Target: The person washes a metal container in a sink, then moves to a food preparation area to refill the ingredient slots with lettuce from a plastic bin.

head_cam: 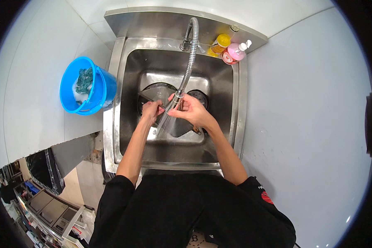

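Observation:
My right hand holds the metal spray head at the end of the coiled spring faucet. A fan of water streams from it toward the lower left. Gripped in my left hand is a slim dark metal utensil, whose exact kind I cannot tell. Beneath my hands, inside the stainless steel sink, lie a round dark pan and a smaller round black vessel. A flat grey piece, partly hidden by my right hand, lies near a brown handle end.
Left of the sink hangs or stands a blue bucket with suds and a green cloth. At the back right corner are a yellow bottle, a pink pump bottle and a clear bottle. A pale wall borders the right side.

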A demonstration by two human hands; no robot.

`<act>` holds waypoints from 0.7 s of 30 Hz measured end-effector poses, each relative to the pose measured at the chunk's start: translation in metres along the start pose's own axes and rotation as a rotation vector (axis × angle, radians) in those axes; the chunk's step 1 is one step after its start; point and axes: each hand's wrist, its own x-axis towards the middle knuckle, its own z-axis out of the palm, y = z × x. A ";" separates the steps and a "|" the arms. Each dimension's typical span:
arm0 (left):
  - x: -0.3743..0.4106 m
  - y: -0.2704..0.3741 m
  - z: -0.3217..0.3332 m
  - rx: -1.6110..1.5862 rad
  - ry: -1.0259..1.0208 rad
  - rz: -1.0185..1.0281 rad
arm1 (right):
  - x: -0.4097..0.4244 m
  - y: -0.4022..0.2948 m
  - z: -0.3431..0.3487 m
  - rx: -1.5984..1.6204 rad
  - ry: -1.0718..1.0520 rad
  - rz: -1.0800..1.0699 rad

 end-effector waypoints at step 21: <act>-0.069 -0.040 -0.037 0.712 0.122 0.529 | 0.012 0.034 -0.086 -0.489 0.425 -0.013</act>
